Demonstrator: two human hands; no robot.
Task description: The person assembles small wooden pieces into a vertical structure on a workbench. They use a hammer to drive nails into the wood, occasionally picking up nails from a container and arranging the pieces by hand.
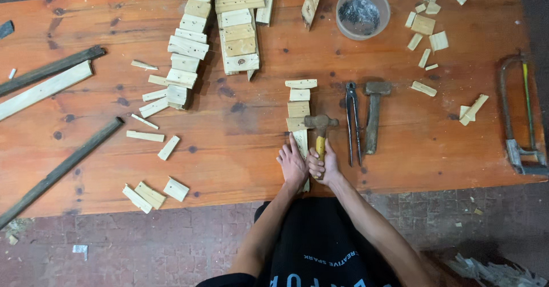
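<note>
1. Hammering is the step we judge to be in hand: our right hand point(323, 164) is clenched round the yellow handle of a hammer point(320, 128), whose head rests on a row of short wood blocks point(298, 108) near the table's front edge.
2. Our left hand point(292, 163) lies flat and released, fingers spread, pressing the nearest end of that row just beside the handle.
3. Next, we judge, the move calls for a steady hold on the row and fingers kept apart from the hammer head.
4. Blocks in the row are pale, sawn softwood, squarish and laid end to end; the table point(240, 149) is orange-stained plank with dark knots and stains.
5. Pincers point(353, 122) of dark metal lie right of the hammer, and a second hammer point(374, 115) with a worn wooden handle lies just beyond them.
6. Farther back sits a round, clear bowl point(362, 12) of small dark metal bits, probably nails.
7. Stacks of blocks point(213, 32) stand at the far side, with offcuts scattered around.
</note>
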